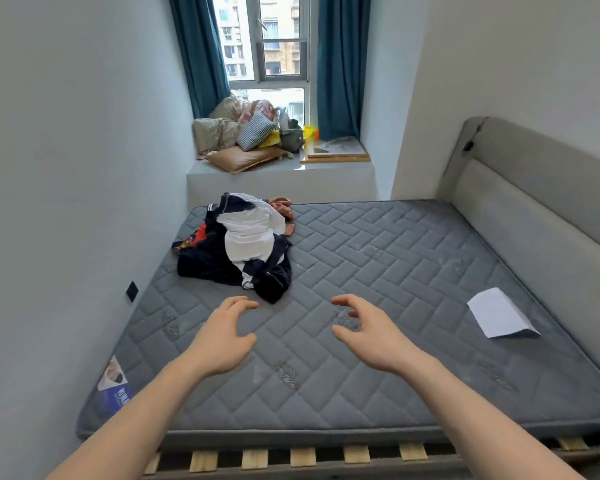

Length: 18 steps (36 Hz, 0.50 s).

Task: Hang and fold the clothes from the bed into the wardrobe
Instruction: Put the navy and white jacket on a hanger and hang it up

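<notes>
Across most of the view lies a bare grey quilted mattress (378, 271) on a slatted bed frame, its padded headboard (534, 202) along the right edge. Near the mattress's far left corner sits a heap of clothes (243, 247) — dark navy fabric with a white garment on top and bits of red and orange showing. Both bare forearms reach out over the near half of the mattress. The left hand (222, 337) hovers just short of the heap's nearest dark edge, fingers loosely curved, holding nothing. The right hand (364, 327) is level with it, farther from the heap, fingers likewise spread and curved — empty. A white sheet of paper (499, 313) lies near the right edge.
</notes>
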### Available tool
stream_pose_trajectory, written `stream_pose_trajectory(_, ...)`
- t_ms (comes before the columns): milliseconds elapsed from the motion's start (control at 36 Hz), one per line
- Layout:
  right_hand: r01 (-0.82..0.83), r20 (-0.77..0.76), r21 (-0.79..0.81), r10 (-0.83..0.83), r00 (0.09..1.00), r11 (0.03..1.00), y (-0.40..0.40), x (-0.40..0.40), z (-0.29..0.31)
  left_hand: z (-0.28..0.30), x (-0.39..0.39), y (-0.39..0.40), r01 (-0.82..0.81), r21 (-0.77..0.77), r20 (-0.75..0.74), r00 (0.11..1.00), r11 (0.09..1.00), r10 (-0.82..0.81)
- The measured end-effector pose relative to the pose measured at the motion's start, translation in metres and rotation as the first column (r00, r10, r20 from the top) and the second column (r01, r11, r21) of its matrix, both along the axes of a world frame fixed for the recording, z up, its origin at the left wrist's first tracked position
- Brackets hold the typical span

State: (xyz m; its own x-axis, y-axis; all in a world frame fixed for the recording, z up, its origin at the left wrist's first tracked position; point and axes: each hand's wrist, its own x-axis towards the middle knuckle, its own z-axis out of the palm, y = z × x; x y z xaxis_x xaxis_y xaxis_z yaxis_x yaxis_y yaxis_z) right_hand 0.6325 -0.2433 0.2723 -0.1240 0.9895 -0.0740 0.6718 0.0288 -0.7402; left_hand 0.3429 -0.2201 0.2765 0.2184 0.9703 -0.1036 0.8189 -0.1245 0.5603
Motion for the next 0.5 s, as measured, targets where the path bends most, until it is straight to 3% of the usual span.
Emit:
stream_pose_trajectory(194,-0.051,0.042,-0.030,0.053,0.998,0.998,0.058,-0.060,-0.015,-0.012,-0.062,0.047,-0.057,-0.045,-0.033,0.998,0.997,0.056)
stream_pose_trajectory(500,-0.135,0.083,-0.100,0.144,0.986,0.986,0.188,-0.096,-0.045,-0.041,-0.097,0.156,-0.133,-0.105,-0.064,0.990,0.985,0.127)
